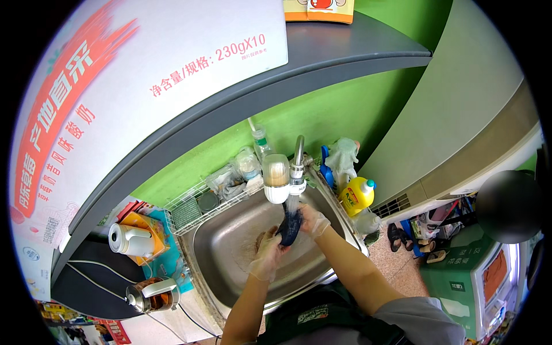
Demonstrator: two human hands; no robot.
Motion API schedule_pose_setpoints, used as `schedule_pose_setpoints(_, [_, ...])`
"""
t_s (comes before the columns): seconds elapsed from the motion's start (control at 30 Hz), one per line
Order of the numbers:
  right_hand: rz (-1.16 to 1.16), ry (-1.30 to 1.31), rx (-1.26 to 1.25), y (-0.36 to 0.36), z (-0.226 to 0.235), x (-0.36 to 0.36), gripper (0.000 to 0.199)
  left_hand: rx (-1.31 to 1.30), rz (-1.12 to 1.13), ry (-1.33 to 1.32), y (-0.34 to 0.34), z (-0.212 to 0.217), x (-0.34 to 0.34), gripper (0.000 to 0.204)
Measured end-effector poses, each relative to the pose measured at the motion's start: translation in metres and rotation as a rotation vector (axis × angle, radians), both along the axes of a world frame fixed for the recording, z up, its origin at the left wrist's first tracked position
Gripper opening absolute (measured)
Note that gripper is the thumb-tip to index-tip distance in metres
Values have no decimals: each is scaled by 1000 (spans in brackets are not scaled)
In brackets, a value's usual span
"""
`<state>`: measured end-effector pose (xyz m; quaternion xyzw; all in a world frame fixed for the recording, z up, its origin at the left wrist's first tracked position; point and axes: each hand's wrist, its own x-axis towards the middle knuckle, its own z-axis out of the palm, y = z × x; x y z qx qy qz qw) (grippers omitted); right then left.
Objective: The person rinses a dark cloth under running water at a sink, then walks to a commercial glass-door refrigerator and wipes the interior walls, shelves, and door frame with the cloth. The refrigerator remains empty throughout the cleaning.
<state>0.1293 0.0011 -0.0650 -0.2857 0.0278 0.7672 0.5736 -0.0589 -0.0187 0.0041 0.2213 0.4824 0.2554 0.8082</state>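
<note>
Below the faucet [298, 169]: fingers of my left hand [271, 250] and right hand [313, 220] pinch a dark object [290, 226]; if water [292, 203] slicks the gloves [262, 267], it could slip.

Dark-blue item [290, 226] between gloved left fingers [283, 249] and right fingers [307, 213], beneath a sink faucet [297, 171]

I'm looking steeply down through the left fisheye on my head: sink [221, 259] near, below centre, my left hand [268, 253] and right hand [313, 221] over it, forearms [352, 263] entering from below, white carton [144, 103] looming closest upper left, grey shelf [241, 95] bowing across this wide view.
</note>
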Motion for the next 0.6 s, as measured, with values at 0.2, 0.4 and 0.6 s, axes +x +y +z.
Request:
schedule_pose_setpoints(0.2, [33,-123,-126,3,-1,1,15,83,-157,-40,2,10,-1,31])
schedule_pose_setpoints(0.4, [130,-255,-207,-19,39,19,35,618,-261,436,17,31,23,34])
schedule_pose_setpoints(0.6, [179,-213,-169,-16,-7,6,29,1397,-578,598,19,26,15,43])
